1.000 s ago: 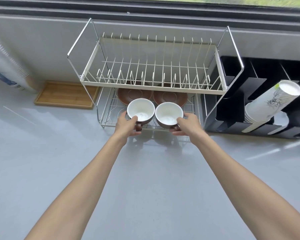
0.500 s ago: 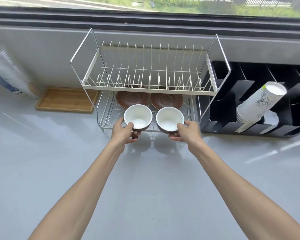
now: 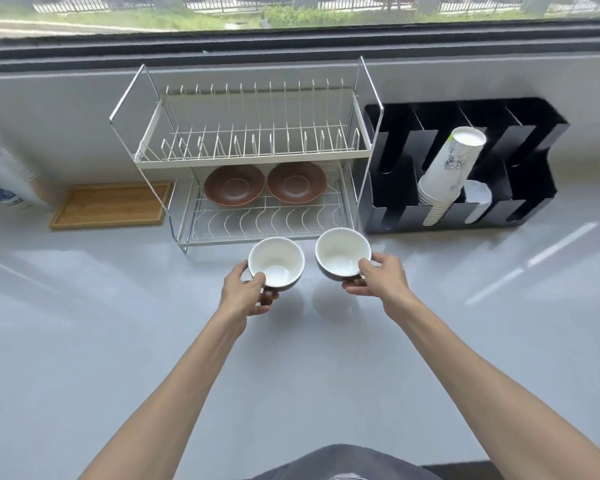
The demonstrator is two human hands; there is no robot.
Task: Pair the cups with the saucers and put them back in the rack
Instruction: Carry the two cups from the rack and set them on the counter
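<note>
Each hand holds a brown cup with a white inside, just above the grey counter in front of the rack. My left hand grips the left cup by its handle. My right hand grips the right cup the same way. Two brown saucers, the left saucer and the right saucer, lie side by side on the lower shelf of the two-tier wire rack. The upper shelf holds nothing.
A black cup organiser with a stack of paper cups stands right of the rack. A wooden tray lies to its left, next to a sleeve of paper cups. A window runs along the back.
Both hands have pulled the two cups out from the rack's lower shelf toward me, and they now hang over the counter in front of the rack. The saucers stayed in place.
</note>
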